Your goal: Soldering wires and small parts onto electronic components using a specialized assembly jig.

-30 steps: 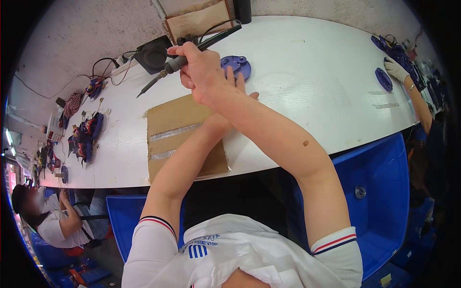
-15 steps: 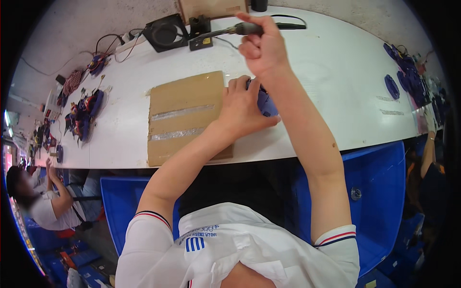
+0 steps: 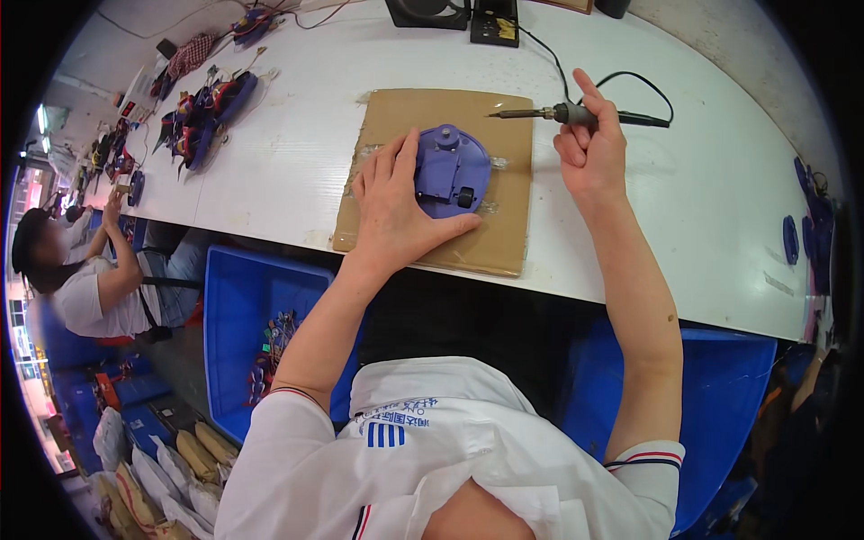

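Bin (image 3: 236,310), blue, under the table, wired parts (image 3: 270,355) inside.

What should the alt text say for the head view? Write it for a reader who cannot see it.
A person's left hand steadies a round purple plastic part on a cardboard sheet, while the right hand holds a soldering iron, tip pointing left above the sheet. Both rest on a white workbench, with blue bins below and another seated worker at far left.

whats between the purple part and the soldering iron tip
Only bare cardboard mat lies between the purple part and the soldering iron tip, as the head view shows.
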### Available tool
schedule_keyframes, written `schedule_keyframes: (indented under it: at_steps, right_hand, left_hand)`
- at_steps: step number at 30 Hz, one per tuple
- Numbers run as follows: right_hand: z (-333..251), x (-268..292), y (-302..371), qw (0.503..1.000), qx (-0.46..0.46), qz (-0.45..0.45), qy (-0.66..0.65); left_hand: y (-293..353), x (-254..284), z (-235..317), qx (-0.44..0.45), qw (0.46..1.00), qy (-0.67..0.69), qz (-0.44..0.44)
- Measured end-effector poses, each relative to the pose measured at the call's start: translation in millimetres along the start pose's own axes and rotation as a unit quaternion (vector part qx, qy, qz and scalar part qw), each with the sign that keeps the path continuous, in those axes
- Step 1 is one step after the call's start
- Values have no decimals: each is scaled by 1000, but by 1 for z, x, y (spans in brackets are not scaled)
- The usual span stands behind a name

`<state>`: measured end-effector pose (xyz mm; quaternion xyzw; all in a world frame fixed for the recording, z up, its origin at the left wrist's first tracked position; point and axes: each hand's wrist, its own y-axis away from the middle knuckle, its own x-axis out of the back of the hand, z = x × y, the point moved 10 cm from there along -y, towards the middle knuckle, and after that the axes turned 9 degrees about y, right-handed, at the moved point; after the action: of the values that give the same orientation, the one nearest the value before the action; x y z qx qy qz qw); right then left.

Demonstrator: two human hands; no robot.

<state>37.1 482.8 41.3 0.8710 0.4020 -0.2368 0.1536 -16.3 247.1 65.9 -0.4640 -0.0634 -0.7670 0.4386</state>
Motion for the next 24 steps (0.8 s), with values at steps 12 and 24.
schedule_keyframes:
  at_steps: [12, 24]
  right_hand:
    - [-5, 70, -39, 989, 11, 140, 48]
    - [-49, 48, -42, 979, 94, 104, 146]
  left_hand:
    - [62, 118, -74, -15, 962, 57, 268]
    - [494, 116, -396, 569, 807, -136, 83]
